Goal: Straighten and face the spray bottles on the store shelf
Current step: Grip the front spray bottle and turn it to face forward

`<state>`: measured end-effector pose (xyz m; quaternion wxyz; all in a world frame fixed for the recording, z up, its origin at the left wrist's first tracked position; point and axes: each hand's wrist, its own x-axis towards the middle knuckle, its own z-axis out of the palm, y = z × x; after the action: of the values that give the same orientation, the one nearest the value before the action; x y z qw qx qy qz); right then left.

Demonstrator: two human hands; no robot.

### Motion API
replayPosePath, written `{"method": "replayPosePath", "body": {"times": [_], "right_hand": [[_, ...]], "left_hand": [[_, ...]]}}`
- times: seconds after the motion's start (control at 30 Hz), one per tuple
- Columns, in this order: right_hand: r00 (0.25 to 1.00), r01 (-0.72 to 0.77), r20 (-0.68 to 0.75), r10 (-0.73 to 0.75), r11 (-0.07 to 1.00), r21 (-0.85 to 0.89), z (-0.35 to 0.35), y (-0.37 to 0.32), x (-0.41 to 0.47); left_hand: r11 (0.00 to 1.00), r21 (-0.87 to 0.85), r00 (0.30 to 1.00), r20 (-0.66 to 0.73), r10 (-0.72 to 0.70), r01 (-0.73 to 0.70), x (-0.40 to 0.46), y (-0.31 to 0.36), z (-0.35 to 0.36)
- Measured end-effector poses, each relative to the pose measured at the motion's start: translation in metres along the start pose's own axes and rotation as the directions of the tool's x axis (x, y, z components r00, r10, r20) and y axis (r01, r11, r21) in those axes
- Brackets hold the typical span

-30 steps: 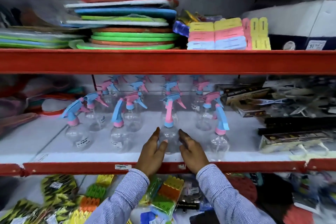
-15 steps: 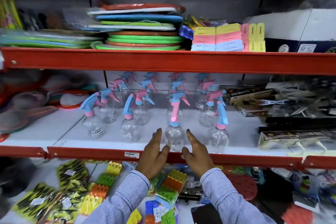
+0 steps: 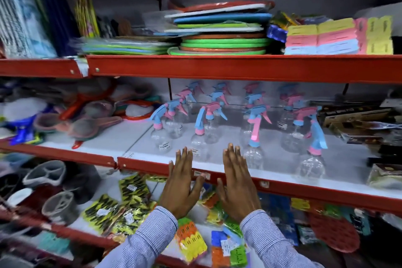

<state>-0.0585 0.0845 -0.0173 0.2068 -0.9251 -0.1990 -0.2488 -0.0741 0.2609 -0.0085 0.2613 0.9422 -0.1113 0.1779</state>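
Several clear spray bottles with pink and blue trigger heads stand in rows on the middle white shelf [image 3: 282, 172]. In the front row are a bottle at the left [image 3: 160, 137], one with a pink collar [image 3: 198, 143], one with a long pink trigger [image 3: 253, 154] and one at the right [image 3: 312, 165]. My left hand [image 3: 181, 183] and my right hand [image 3: 237, 183] are flat, fingers apart, over the shelf's red front edge. The pink-collared bottle stands just beyond and between them. Neither hand holds anything.
Stacked coloured mats [image 3: 221, 35] and pastel packs [image 3: 322, 37] lie on the upper shelf. Plastic strainers [image 3: 91, 119] crowd the left of the middle shelf, dark boxes [image 3: 352, 117] the right. Packaged clips [image 3: 191, 243] and cups [image 3: 58, 204] fill the lower shelf.
Both hands have let go of the pink-triggered bottle and shifted left, now flanking the neighbouring bottle. The view has swung to the left.
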Motion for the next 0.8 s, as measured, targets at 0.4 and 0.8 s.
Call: {"method": "replayPosePath", "body": {"times": [0.4,0.8], "right_hand": [[0.891,-0.453,0.155,0.426,0.822,0.346,0.049,-0.028,0.068],[0.830,-0.555,0.244,0.502,0.701,0.447,0.047,-0.033,0.089]], "left_hand": [[0.929,-0.367,0.991,0.135,0.009,0.042,0.063,-0.060,-0.015],[0.834,-0.545,0.972,0.230,0.053,0.084,0.092,-0.057,-0.018]]}}
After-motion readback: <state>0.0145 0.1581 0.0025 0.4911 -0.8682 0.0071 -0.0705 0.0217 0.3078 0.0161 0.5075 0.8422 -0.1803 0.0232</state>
